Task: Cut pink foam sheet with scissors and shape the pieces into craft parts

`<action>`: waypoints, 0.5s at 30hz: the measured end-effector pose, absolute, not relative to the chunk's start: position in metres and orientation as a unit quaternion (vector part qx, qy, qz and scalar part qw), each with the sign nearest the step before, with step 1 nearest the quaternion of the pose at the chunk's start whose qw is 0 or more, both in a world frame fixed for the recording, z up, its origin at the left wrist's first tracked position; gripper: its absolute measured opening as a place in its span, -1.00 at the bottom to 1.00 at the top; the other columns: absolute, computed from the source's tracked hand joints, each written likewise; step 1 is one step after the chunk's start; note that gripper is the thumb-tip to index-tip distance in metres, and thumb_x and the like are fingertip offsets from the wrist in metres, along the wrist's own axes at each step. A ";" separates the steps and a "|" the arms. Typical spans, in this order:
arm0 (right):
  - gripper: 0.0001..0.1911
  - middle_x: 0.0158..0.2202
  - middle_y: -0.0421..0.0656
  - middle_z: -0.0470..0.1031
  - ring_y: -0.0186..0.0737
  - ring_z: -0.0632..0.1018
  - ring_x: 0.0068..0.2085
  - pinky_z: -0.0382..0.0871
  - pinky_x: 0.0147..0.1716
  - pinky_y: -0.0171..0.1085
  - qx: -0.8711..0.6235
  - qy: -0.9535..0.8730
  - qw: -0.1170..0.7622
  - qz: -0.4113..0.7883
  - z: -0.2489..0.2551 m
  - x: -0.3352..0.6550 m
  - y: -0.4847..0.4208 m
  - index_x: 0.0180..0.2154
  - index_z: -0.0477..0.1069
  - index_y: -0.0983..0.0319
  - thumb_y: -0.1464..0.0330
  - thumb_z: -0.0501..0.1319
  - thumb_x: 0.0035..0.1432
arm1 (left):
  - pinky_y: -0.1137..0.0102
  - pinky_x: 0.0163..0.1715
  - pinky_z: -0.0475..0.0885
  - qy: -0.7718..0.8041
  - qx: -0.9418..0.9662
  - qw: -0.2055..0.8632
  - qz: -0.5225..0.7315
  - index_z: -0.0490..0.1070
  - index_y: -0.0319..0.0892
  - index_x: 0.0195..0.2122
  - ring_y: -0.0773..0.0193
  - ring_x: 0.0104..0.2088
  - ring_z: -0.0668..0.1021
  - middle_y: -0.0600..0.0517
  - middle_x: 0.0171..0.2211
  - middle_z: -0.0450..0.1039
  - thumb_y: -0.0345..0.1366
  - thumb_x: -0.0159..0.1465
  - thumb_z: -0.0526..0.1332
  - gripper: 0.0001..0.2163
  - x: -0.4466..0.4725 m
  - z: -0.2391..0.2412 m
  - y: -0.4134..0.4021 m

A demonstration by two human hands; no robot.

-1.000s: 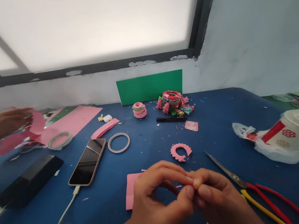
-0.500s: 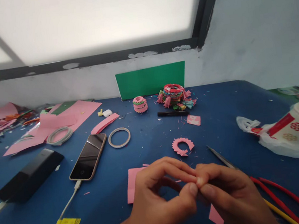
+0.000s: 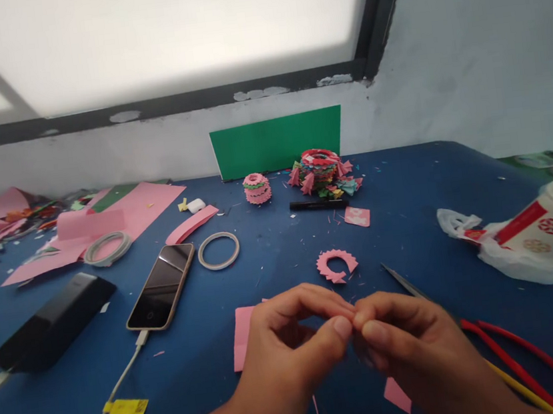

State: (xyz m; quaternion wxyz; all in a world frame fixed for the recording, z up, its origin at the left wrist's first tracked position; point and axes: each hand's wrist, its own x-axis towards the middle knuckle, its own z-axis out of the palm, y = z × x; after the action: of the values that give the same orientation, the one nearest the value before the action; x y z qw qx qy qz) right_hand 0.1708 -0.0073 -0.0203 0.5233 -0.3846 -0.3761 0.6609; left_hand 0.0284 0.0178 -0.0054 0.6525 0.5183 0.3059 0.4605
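The left hand (image 3: 295, 356) and the right hand (image 3: 414, 341) are held above a blue bench (image 3: 282, 253), their fingertips brought together in closed pinches; whether anything is gripped between them is concealed and cannot be told. A C-shaped ring of jagged pink paper (image 3: 335, 254) is seen on the bench just beyond the fingertips. A pink paper rectangle (image 3: 241, 339) is partly covered by the left hand, and metal scissors with red and yellow handles (image 3: 402, 279) by the right

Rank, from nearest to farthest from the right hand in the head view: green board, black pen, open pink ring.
1. Open pink ring: ahead and left of the right hand.
2. Black pen: beyond the ring.
3. Green board: farthest, behind the pen.
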 end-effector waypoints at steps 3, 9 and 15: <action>-0.80 -0.72 -0.29 0.28 -0.45 0.28 -0.60 0.16 -0.56 -0.42 -0.371 -0.327 0.510 0.703 -0.019 0.170 -0.005 -0.61 0.50 0.19 0.21 0.38 -0.15 | 0.55 -0.50 0.38 0.329 0.558 0.608 0.459 0.48 -0.13 -0.39 0.36 -0.42 0.48 0.06 -0.42 0.46 -0.38 0.10 0.25 -0.95 0.027 -0.006 0.017; -0.77 -0.70 -0.31 0.24 -0.46 0.23 -0.59 0.15 -0.52 -0.43 -0.343 -0.235 0.465 0.781 -0.011 0.167 -0.004 -0.60 0.46 0.21 0.21 0.39 -0.19 | 0.59 -0.51 0.39 0.329 0.630 0.514 0.480 0.47 -0.09 -0.34 0.41 -0.43 0.47 0.10 -0.43 0.45 -0.43 0.12 0.25 -0.89 0.028 -0.006 0.016; -0.75 -0.70 -0.33 0.17 -0.46 0.15 -0.60 0.13 -0.55 -0.44 -0.337 -0.216 0.450 0.799 -0.010 0.167 -0.006 -0.59 0.43 0.22 0.20 0.39 -0.19 | 0.57 -0.53 0.41 0.320 0.659 0.472 0.490 0.46 -0.14 -0.36 0.38 -0.42 0.48 0.06 -0.43 0.45 -0.45 0.12 0.25 -0.92 0.027 -0.005 0.017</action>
State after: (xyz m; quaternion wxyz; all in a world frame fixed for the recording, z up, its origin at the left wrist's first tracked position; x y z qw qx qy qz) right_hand 0.1672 -0.0061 -0.0096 0.4500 -0.3367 -0.2157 0.7985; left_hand 0.0273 0.0173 -0.0051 0.4720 0.6591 0.3204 0.4901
